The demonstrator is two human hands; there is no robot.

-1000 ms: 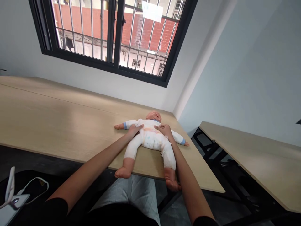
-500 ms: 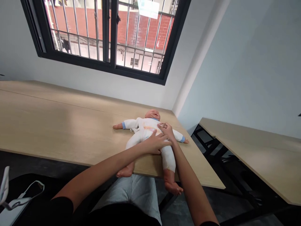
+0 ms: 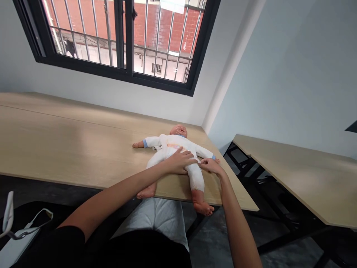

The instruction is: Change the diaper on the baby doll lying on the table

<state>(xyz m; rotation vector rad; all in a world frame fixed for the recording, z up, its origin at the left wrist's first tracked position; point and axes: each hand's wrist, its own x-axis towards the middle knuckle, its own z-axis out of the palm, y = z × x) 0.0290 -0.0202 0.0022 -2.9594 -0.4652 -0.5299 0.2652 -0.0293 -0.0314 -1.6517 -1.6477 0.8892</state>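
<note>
One grip, the left hand, lies across the lower body of a doll, its fingers extended and slightly apart, closed around nothing. The other, the right hand, is at the doll's hip on the right of the view, thumb and fingertips drawn close together beside a white edge; whether material is caught between them cannot be told. The doll lies on its back, arms spread, head away from the person, in white clothing with blue cuffs. It rests near the right end of a pale wooden tabletop, and one foot extends past the near edge. Below are the person's light trousers; at lower left, a white device with a cable. Beyond stands a barred window and, to the right, a second table.
</note>
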